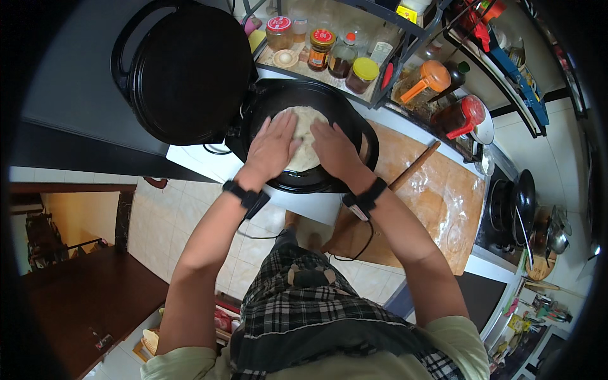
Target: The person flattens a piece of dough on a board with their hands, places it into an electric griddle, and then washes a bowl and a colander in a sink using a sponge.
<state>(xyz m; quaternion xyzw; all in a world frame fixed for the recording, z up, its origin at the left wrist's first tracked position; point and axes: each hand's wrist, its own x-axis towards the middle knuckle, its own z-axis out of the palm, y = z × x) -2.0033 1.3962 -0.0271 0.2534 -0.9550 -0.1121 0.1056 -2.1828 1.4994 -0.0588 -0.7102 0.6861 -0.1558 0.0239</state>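
A flat round of pale dough (306, 152) lies in the black pan of an electric griddle (344, 102). Spread over its left part is my left hand (274, 146), palm down. My right hand (332, 148) rests on its right part, fingers pointing inward and partly curled. Neither hand grips the dough; both seem to touch its top. The griddle's round black lid (192, 73) stands open to the left. Each wrist wears a black strap with a small device and a cable.
Right of the griddle is a floured wooden board (427, 204) with a rolling pin (415, 164) on it. Behind stands a metal rack (327, 80) with jars, including a yellow-lidded jar (363, 75). A black wok (524, 199) sits at the far right. A brown door (90, 304) is at lower left.
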